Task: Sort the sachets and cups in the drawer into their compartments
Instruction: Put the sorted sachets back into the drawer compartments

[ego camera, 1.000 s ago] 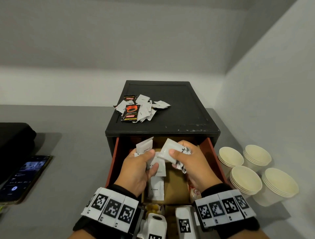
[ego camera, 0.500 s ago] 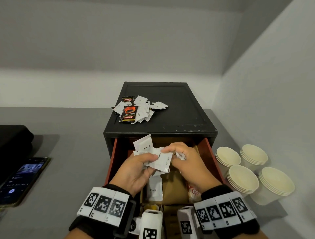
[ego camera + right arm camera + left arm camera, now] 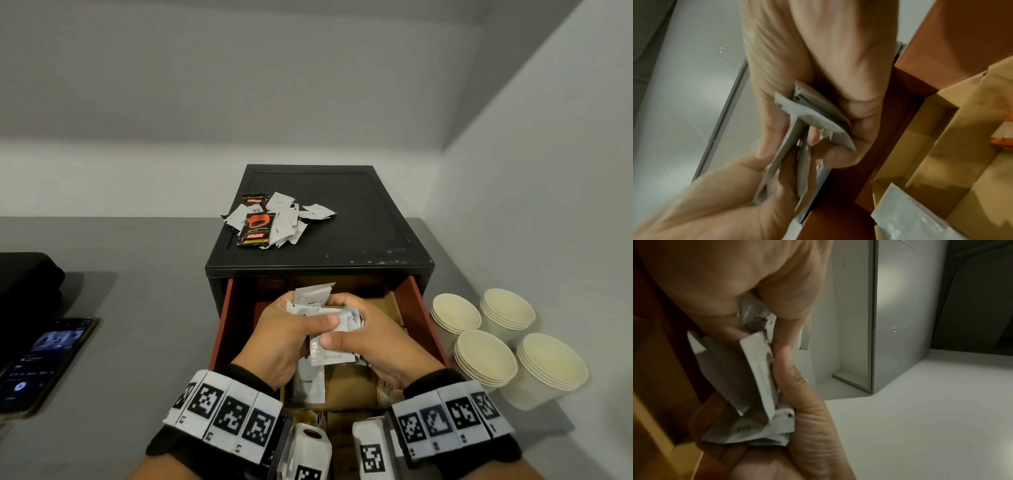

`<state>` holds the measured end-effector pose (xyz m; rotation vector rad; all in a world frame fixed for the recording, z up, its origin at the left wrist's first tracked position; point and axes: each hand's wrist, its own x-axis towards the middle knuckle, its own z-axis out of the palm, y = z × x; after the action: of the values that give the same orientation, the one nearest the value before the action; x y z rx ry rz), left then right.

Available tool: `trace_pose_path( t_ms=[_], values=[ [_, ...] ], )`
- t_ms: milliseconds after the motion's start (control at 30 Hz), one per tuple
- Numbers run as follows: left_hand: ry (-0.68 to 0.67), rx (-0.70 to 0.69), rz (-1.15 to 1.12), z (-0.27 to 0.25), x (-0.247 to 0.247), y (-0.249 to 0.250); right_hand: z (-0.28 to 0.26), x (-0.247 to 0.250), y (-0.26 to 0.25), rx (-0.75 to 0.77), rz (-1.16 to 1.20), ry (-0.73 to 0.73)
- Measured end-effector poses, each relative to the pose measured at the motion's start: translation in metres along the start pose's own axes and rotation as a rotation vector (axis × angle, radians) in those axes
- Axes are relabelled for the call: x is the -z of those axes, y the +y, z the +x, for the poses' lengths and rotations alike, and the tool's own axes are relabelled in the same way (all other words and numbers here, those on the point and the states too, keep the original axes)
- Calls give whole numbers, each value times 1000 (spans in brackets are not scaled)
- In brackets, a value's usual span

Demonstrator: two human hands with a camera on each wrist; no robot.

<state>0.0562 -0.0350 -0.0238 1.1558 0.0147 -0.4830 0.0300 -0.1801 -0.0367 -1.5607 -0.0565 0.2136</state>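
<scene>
1. Both hands meet over the open red drawer [image 3: 419, 308], which juts from the black cabinet [image 3: 342, 219].
2. The left hand [image 3: 284, 335] is clamped on a bunch of white sachets [image 3: 318, 308], thumb pressed on top, fingers curled beneath.
3. The right hand [image 3: 373, 337] pinches the same bunch from 3 o'clock, thumb on a lower sachet.
4. Under the hands, a white "Cream" sachet [image 3: 308, 382] lies in a cardboard compartment [image 3: 349, 387].
5. A loose pile of sachets [image 3: 274, 219] sits on the cabinet top, at 12 o'clock from the hands.
6. Four stacks of paper cups [image 3: 507, 337] stand on the grey counter at 3 o'clock of the drawer.
7. A phone [image 3: 41, 363] lies at 9 o'clock.
</scene>
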Motion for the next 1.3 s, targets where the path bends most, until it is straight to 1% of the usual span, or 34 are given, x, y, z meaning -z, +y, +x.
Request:
trace_pose_path(
  t_ms=[100,167,233,300,333,400,467,600,667,767,867,967,1100,1233,1267,1300],
  values=[
    [17,0,2,2,-2,0,-1,-3,0,12,-54,81],
    [80,6,-90,4,-1,2,-1,2,1,-3,-12,151],
    [162,26,-190,6,3,4,-3,9,1,-23,86,207],
    [189,35,-219,7,6,2,-4,9,2,-28,139,193],
    [177,32,-209,7,6,0,-3,6,4,-37,126,173],
    [141,8,-150,8,2,-6,-1,-3,7,-54,77,129],
    [131,-31,-69,9,-1,-8,2,-8,8,-67,96,104],
    [131,-92,3,12,0,1,5,2,6,-166,334,129],
    [124,-100,44,14,1,5,7,6,8,-176,393,115],
    [117,-113,124,15,0,4,9,2,12,-151,389,44],
    [129,-102,144,16,-2,-2,10,-2,16,-104,292,24],
    [148,-34,16,15,-1,-3,6,3,13,-73,198,81],
    [228,37,-164,13,5,1,0,18,11,10,242,160],
    [245,37,-177,10,8,-2,1,18,10,78,169,266],
    [244,36,-169,9,7,-3,1,16,10,75,169,279],
    [241,34,-155,9,7,-4,1,14,9,64,195,261]
  ],
)
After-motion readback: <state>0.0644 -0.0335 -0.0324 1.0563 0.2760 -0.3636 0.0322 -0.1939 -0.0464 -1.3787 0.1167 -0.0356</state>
